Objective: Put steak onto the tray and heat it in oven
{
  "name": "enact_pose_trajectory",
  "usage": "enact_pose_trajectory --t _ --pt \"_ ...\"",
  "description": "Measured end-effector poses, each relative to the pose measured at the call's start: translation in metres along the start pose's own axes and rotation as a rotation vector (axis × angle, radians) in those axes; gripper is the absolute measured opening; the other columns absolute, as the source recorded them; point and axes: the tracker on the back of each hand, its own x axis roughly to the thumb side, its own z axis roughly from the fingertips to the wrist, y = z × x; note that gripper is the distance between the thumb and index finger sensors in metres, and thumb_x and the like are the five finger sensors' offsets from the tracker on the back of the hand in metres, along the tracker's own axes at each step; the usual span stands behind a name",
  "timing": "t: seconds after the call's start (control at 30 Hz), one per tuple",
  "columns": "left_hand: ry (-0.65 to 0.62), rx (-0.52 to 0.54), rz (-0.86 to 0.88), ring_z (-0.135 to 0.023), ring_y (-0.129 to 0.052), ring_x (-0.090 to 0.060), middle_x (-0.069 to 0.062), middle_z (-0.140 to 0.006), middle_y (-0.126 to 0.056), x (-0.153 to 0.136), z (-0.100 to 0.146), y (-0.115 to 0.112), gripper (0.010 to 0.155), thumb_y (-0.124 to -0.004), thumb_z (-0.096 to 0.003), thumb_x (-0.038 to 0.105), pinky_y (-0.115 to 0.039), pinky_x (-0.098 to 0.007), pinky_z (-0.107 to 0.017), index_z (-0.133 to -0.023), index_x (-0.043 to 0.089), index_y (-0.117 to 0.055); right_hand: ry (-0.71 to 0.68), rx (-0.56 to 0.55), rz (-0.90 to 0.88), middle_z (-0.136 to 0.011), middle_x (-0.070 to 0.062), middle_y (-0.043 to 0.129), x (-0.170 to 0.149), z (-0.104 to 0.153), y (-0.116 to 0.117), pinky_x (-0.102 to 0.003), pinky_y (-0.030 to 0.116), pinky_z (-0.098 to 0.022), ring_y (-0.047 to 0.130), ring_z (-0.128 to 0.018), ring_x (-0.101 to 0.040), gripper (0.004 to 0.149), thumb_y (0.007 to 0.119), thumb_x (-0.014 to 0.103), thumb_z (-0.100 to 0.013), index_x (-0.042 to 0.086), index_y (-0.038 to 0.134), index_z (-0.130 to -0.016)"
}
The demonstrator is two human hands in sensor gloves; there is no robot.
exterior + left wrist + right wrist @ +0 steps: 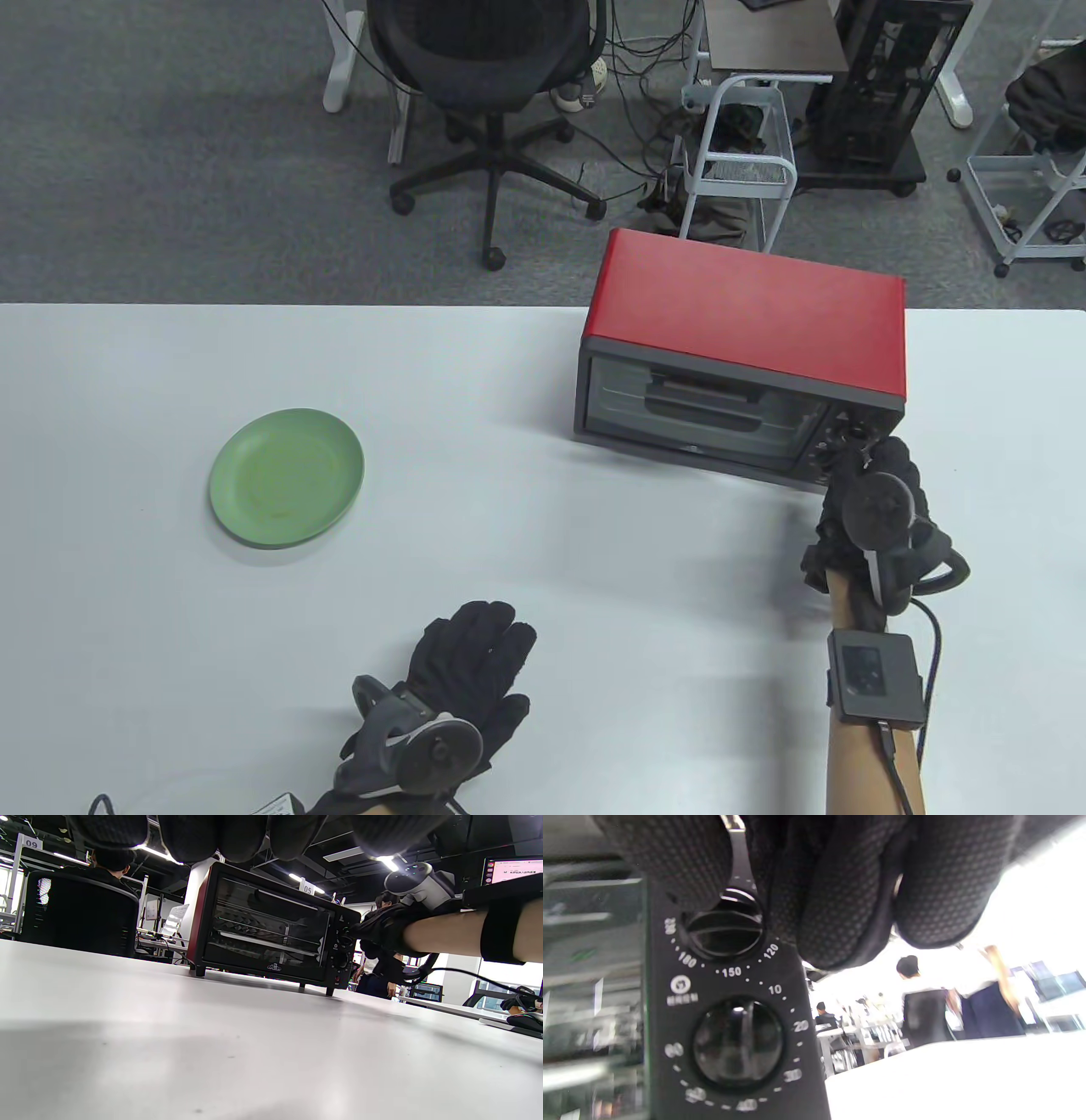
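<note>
A red oven [747, 314] stands on the white table [543, 552] at the right, its glass door closed. Through the glass a dark tray [700, 399] shows; no steak is visible. My right hand [855, 458] is at the oven's control panel [670, 1018], thumb and fingers pinching the upper dial [725, 927]. The lower timer dial [738, 1041] is untouched. In the left wrist view the right hand [360, 929] reaches the knobs of the oven [267, 929]. My left hand [475, 671] rests flat on the table near the front edge, fingers straight, holding nothing.
An empty green plate [287, 475] lies on the table's left part. Beyond the far edge stand a black office chair [488, 76] and a white wire cart [738, 161]. People [925, 1001] move in the background of the wrist views.
</note>
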Motion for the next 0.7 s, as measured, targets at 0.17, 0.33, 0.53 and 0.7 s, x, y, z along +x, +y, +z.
enact_pose_trajectory --t 0.17,0.33,0.53,0.7 --pt "-0.001 -0.003 0.001 -0.103 -0.059 -0.05 -0.02 -0.117 -0.052 0.0 0.0 0.0 0.073 -0.068 -0.0489 0.05 -0.058 -0.073 -0.067 -0.112 0.018 -0.052 -0.194 -0.066 0.217 -0.069 0.019 0.09 0.016 0.002 0.003 -0.045 0.093 -0.043 0.105 -0.047 -0.014 0.032 0.085 0.042 -0.051 0.056 0.073 -0.077" --pt "0.001 -0.006 0.004 -0.103 -0.059 -0.05 -0.02 -0.117 -0.052 -0.001 0.0 -0.001 0.073 -0.068 -0.0489 0.05 -0.058 -0.073 -0.066 -0.112 0.018 -0.052 -0.31 -0.133 0.34 -0.064 0.02 0.092 0.025 0.005 0.006 -0.04 0.096 -0.038 0.107 -0.04 -0.011 0.03 0.086 0.039 -0.052 0.038 0.076 -0.08" --pt "-0.006 -0.01 -0.004 -0.103 -0.059 -0.05 -0.02 -0.117 -0.052 0.0 -0.001 -0.001 0.073 -0.068 -0.0489 0.05 -0.058 -0.073 -0.067 -0.113 0.018 -0.052 -0.355 -0.13 0.379 -0.058 0.01 0.096 0.028 0.006 0.009 -0.038 0.098 -0.033 0.107 -0.032 -0.009 0.03 0.082 0.035 -0.054 0.033 0.073 -0.083" --pt "0.001 -0.007 0.003 -0.103 -0.059 -0.05 -0.02 -0.117 -0.052 -0.001 0.0 -0.001 0.073 -0.068 -0.049 0.05 -0.057 -0.073 -0.067 -0.113 0.018 -0.052 -0.058 -0.025 0.024 -0.056 0.01 0.098 0.013 -0.001 0.009 -0.038 0.098 -0.032 0.108 -0.032 -0.01 0.022 0.083 0.034 -0.053 0.035 0.079 -0.075"
